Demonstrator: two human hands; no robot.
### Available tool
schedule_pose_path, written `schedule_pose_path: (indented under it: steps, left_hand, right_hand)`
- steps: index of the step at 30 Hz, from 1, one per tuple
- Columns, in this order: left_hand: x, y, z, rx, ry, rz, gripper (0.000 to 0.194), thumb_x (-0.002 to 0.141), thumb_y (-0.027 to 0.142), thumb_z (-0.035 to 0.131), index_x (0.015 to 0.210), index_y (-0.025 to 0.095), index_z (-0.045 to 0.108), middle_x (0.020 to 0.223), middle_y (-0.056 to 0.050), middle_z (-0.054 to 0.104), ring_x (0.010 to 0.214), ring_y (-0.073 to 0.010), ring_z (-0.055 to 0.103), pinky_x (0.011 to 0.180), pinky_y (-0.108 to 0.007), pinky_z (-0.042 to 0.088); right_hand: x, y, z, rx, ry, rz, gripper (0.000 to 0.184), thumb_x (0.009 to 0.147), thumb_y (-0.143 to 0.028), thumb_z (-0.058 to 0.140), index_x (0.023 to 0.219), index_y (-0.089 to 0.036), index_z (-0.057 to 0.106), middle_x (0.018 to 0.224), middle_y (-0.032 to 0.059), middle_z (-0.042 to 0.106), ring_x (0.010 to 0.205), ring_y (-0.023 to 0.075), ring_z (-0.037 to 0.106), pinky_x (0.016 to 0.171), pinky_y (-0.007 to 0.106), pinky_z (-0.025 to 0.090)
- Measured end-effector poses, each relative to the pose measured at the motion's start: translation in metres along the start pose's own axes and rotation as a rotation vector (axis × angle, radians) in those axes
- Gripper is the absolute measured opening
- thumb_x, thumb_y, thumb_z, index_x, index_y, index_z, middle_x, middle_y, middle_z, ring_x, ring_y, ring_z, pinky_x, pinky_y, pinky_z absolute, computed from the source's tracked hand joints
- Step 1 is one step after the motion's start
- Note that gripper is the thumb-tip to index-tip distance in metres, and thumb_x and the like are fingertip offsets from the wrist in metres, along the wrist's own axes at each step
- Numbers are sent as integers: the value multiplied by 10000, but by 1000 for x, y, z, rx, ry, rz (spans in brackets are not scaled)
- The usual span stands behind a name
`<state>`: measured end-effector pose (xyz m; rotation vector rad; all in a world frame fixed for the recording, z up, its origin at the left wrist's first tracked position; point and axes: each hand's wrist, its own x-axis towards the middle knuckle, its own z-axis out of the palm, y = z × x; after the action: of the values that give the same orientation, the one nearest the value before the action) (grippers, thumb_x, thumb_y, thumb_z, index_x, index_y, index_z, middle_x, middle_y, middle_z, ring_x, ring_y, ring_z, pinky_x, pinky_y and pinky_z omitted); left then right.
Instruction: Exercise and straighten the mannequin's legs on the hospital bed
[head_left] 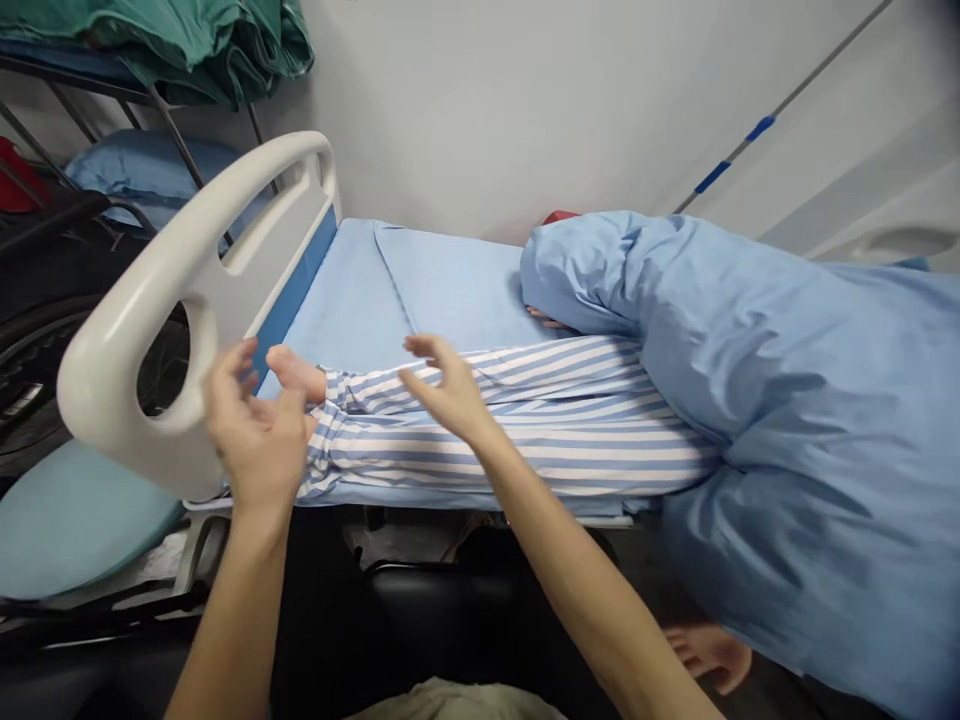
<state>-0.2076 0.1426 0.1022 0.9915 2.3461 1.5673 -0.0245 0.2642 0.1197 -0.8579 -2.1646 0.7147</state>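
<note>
A person in blue-and-white striped trousers [525,455] lies on the bed, legs stretched toward the footboard, with a bare foot [296,372] showing at the cuff. My left hand [259,425] is raised in front of the feet and hides part of them; its fingers are curved and apart, with nothing visible in them. Over the shins hovers my right hand [446,390], fingers spread and holding nothing. Whether either hand touches the legs, I cannot tell. A bunched blue quilt [795,400] covers the person from the thighs upward.
A cream footboard [202,230] closes the left end of the blue-sheeted bed [450,270]. Behind it stand a dark wheelchair [45,330] and a rack with green cloth [195,45]. A bare hand [709,655] shows under the quilt at lower right. A pole [787,100] leans by the wall.
</note>
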Motion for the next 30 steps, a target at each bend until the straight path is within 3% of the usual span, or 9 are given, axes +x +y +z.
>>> schedule_pose_path:
  steps: [3,6,10,14,24,30]
  left_hand:
    - [23,0,10,-27,40,-59,699,758,333,585,1391,254,300,1455,-59,330,1296,-267,365,1079,-434,339]
    - [49,-8,22,-69,-39,-206,789,699,367,631,1403,212,311,1458,-101,327,1327,-296,318,1126,-450,233]
    - [66,-19,35,-257,-81,-340,699,705,359,606,1348,188,392,1371,-107,436,1291,-273,374,1119,-412,245]
    - [64,-28,49,-343,0,-299,608,720,322,583,1297,225,419,1273,-75,495,1199,-226,458,1073,-371,315]
    - [67,-41,68,-362,144,-236,496,707,282,586,1187,241,470,1165,-46,537,1075,-181,509,977,-349,384]
    - [68,-46,71,-361,172,-325,397,667,308,584,1043,196,526,973,-21,586,937,-181,555,919,-361,425]
  right_hand:
    - [34,18,65,-309,-313,11,531,779,-241,575,1275,-119,431,1244,139,520,1161,235,477,984,388,395]
    - [59,29,119,-540,-566,-1,622,696,-250,654,1263,-137,426,1228,152,530,1160,287,478,972,459,380]
    - [73,35,148,-579,-828,30,636,640,-322,689,1203,-165,438,1131,124,604,1030,291,578,840,424,468]
    - [71,43,153,-589,-760,-10,582,643,-412,671,1139,-192,462,1062,97,643,949,279,620,738,363,496]
    - [65,49,158,-636,-628,-70,554,633,-444,668,1081,-172,491,1001,83,658,886,273,635,736,371,492]
    - [68,48,158,-631,-644,-49,592,607,-457,685,1090,-174,491,1014,90,658,890,288,637,725,387,507]
